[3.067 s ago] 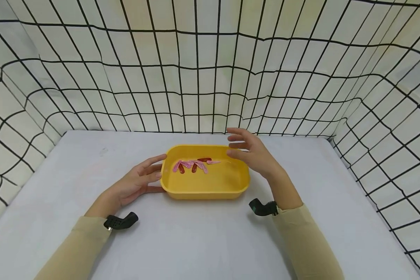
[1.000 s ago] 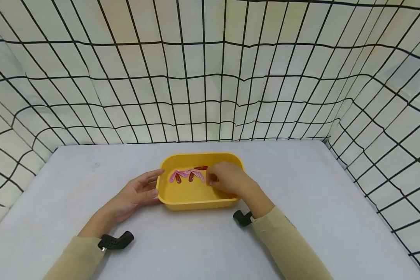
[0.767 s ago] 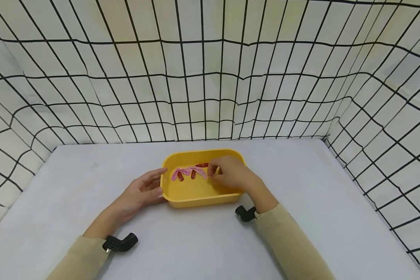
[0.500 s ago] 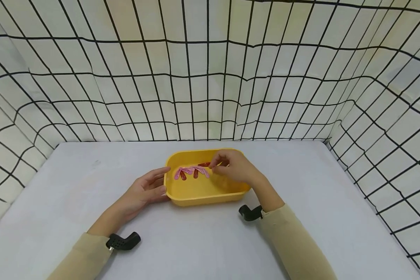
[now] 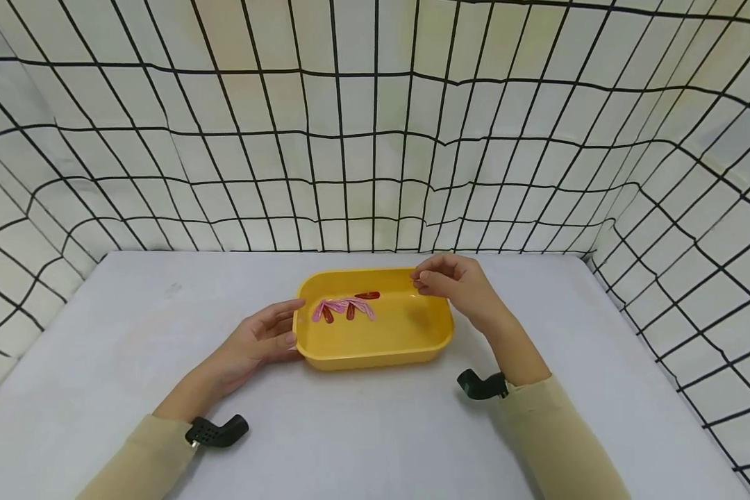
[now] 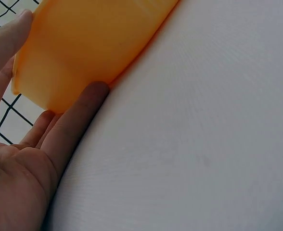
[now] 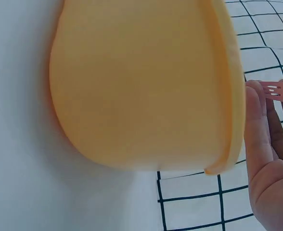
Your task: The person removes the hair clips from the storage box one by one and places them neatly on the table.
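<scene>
A yellow plastic tray (image 5: pixel 375 362) stands on the white table, holding several pink hair clips (image 5: pixel 344 304) and a few red hair clips (image 5: pixel 367 295) in its left and middle part. My left hand (image 5: pixel 259 344) rests with extended fingers against the tray's left end, thumb near the rim; in the left wrist view its fingers (image 6: pixel 79 120) touch the tray wall. Over the tray's far right corner, my right hand (image 5: pixel 465 288) pinches a pink snap hair clip (image 7: pixel 277 90) between thumb and fingertips. The clip's slotted end shows in the right wrist view.
A black wire grid (image 5: pixel 375 132) backed by white cloth rises behind the table (image 5: pixel 350 430) and along both sides. Each wrist wears a black camera mount, such as the right one (image 5: pixel 481 384).
My right hand has come up out of the tray and moved right to its far corner, with a pink hair clip pinched. My left hand stays at the tray's left end.
</scene>
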`<state>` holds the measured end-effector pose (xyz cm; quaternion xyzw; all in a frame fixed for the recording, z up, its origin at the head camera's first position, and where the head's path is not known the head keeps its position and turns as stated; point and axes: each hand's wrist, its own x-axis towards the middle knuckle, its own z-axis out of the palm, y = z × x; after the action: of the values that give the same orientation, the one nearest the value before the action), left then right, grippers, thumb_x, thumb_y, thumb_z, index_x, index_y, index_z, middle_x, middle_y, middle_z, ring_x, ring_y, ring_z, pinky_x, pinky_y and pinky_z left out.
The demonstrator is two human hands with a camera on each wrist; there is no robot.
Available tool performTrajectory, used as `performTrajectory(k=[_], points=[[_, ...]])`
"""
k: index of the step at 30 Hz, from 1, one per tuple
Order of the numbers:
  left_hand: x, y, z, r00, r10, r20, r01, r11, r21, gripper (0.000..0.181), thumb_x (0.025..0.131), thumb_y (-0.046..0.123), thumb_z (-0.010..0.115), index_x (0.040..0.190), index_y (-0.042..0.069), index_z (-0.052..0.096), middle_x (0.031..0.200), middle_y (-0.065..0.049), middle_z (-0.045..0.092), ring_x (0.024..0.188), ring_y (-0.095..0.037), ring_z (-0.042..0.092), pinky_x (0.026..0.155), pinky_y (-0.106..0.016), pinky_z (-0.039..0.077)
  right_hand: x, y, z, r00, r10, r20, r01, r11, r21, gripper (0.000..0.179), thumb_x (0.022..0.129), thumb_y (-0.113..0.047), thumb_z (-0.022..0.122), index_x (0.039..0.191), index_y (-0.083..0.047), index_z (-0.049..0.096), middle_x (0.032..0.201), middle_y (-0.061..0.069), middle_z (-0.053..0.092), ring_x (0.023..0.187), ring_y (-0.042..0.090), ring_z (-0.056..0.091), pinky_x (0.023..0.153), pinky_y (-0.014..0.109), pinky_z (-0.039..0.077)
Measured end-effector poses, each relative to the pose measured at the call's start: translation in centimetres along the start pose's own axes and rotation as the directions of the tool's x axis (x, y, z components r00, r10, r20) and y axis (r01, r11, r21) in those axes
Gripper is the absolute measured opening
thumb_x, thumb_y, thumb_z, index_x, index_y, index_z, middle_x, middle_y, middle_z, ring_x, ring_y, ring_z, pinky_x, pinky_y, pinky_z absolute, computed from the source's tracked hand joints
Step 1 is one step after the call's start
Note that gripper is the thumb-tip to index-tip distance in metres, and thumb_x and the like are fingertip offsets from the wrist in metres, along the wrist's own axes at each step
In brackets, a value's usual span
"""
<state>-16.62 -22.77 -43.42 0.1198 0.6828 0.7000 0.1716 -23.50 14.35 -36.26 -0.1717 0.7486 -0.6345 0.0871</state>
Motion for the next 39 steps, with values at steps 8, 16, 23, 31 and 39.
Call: performTrajectory(k=[8, 16, 23, 31, 39], points=[[0.0, 0.0, 0.1, 1.000, -0.012, -0.005, 0.012, 1.000, 0.007, 0.059, 0.101, 0.009, 0.057, 0.154, 0.009, 0.032, 0.158, -0.021, 0.030, 0.130, -0.016, 0.053, 0.095, -0.038, 0.056, 0.1, 0.1, -1.3, 0.999, 0.021, -0.038, -0.024, 0.997, -0.071, 0.020, 0.091, -0.008, 0.071, 0.111, -0.003, 0.069, 0.118, 0.011, 0.068, 0.100, 0.041, 0.065, 0.088, 0.031, 0.059], [0.1, 0.1, 0.1, 1.000, -0.018, -0.004, 0.018, 1.000, 0.004, 0.059, 0.102, 0.009, 0.057, 0.155, 0.009, 0.031, 0.159, -0.019, 0.029, 0.132, -0.016, 0.052, 0.096, -0.037, 0.055, 0.1, -0.1, -2.5, 0.996, 0.029, -0.084, -0.035, 0.996, -0.076, 0.031, 0.092, -0.009, 0.069, 0.122, -0.007, 0.066, 0.127, 0.010, 0.064, 0.095, 0.029, 0.067, 0.092, 0.033, 0.057], [0.0, 0.3, 0.2, 1.000, -0.009, -0.002, 0.009, 1.000, 0.008, 0.058, 0.102, 0.007, 0.055, 0.155, 0.008, 0.030, 0.159, -0.020, 0.029, 0.130, -0.015, 0.054, 0.095, -0.037, 0.056, 0.1, 0.2, -3.5, 0.996, 0.001, -0.085, -0.002, 1.000, -0.018, 0.042, 0.092, -0.005, 0.069, 0.133, -0.003, 0.060, 0.129, 0.019, 0.059, 0.097, 0.025, 0.066, 0.087, 0.032, 0.060], [-0.1, 0.2, 0.1, 1.000, -0.015, -0.007, 0.015, 1.000, 0.013, 0.059, 0.102, 0.009, 0.057, 0.155, 0.010, 0.031, 0.159, -0.019, 0.029, 0.130, -0.014, 0.053, 0.096, -0.037, 0.056, 0.2, 0.6, -4.3, 0.995, 0.030, -0.094, -0.026, 0.999, 0.043, 0.047, 0.091, 0.002, 0.066, 0.137, -0.003, 0.057, 0.111, 0.012, 0.058, 0.092, 0.019, 0.065, 0.086, 0.034, 0.061], [0.1, 0.1, 0.2, 1.000, -0.014, 0.000, 0.014, 1.000, 0.001, 0.060, 0.102, 0.009, 0.056, 0.156, 0.011, 0.031, 0.160, -0.018, 0.027, 0.132, -0.016, 0.053, 0.096, -0.037, 0.055, 0.1, 1.2, -5.1, 0.992, 0.087, -0.091, -0.086, 0.996, 0.023, 0.043, 0.093, -0.001, 0.065, 0.135, -0.003, 0.059, 0.095, 0.006, 0.051, 0.087, 0.020, 0.062, 0.087, 0.035, 0.060]])
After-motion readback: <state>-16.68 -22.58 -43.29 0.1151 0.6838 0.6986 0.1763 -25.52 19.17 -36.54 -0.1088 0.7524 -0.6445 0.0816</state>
